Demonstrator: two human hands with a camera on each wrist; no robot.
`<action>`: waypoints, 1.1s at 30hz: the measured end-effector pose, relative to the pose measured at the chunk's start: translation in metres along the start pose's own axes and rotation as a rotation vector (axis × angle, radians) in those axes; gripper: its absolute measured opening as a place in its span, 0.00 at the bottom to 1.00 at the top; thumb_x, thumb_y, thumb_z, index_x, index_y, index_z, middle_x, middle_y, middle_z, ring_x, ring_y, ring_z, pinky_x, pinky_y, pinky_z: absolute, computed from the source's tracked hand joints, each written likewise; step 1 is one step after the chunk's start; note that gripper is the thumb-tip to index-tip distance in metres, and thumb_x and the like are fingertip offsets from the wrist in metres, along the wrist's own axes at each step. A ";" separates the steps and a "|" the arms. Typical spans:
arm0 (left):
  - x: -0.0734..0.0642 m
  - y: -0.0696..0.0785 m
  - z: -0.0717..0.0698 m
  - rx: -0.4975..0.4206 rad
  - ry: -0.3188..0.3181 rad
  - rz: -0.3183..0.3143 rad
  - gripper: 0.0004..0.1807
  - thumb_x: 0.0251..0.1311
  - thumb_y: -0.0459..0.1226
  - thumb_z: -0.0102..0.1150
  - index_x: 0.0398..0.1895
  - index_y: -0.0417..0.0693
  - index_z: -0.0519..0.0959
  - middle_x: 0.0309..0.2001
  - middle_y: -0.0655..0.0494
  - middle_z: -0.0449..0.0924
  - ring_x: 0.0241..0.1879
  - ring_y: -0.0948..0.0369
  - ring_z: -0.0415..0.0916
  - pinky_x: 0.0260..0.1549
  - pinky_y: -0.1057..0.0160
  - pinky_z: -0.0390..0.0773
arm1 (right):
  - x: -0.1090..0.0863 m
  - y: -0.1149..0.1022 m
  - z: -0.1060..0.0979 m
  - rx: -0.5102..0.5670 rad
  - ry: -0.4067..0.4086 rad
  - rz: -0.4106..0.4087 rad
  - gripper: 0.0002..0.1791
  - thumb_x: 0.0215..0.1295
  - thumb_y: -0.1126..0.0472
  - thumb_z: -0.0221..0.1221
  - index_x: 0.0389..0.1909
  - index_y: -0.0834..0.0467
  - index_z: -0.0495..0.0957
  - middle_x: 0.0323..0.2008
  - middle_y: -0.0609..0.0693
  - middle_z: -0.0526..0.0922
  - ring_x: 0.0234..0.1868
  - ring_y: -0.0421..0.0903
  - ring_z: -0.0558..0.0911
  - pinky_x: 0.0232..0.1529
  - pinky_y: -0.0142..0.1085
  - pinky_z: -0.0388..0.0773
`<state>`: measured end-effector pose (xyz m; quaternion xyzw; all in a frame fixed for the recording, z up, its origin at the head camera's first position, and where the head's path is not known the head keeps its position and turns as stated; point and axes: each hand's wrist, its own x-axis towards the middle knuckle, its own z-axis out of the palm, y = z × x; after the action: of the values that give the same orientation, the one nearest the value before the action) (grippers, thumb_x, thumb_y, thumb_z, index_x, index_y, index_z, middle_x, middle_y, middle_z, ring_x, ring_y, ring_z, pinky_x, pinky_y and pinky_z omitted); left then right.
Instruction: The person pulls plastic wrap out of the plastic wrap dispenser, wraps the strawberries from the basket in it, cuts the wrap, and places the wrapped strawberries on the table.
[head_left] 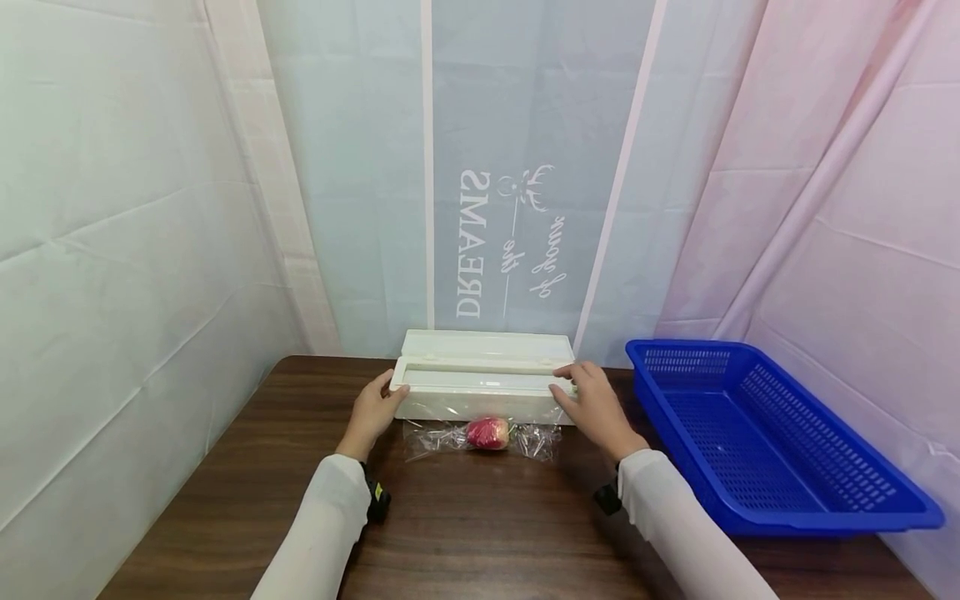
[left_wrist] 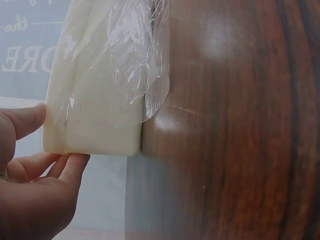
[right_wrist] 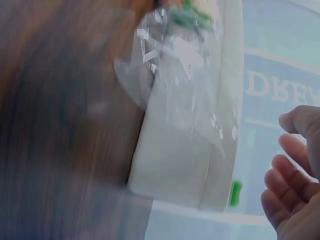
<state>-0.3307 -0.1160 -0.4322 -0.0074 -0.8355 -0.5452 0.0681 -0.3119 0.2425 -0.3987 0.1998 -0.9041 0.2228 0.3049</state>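
Note:
A long white cling film dispenser [head_left: 480, 406] lies across the far part of the table, its lid [head_left: 487, 344] raised at the back. My left hand [head_left: 377, 407] holds its left end, thumb at the top edge and fingers against the end face. At the right end hovers my right hand [head_left: 596, 408], fingers loosely bent; in the right wrist view this hand [right_wrist: 295, 175] is apart from the box and holds nothing. A small green piece [right_wrist: 236, 194] shows at that end. Before the dispenser lies a red and yellow fruit [head_left: 488, 433] under clear cling film [head_left: 435, 437].
A blue perforated plastic basket [head_left: 750, 433] stands on the right of the dark wooden table [head_left: 495, 525]. Behind the table hangs a pale curtain [head_left: 375, 183] with white lettering. Light cloth walls close in both sides.

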 end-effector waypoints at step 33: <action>0.000 0.000 -0.002 -0.014 -0.019 -0.027 0.35 0.65 0.46 0.53 0.70 0.42 0.56 0.68 0.40 0.58 0.63 0.47 0.58 0.59 0.45 0.66 | -0.008 0.042 -0.005 0.008 -0.115 0.175 0.22 0.51 0.48 0.68 0.37 0.60 0.77 0.32 0.55 0.75 0.33 0.49 0.75 0.33 0.44 0.77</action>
<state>-0.3302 -0.1173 -0.4317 -0.0017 -0.8323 -0.5519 0.0526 -0.3250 0.2815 -0.4123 0.1337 -0.9332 0.2405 0.2311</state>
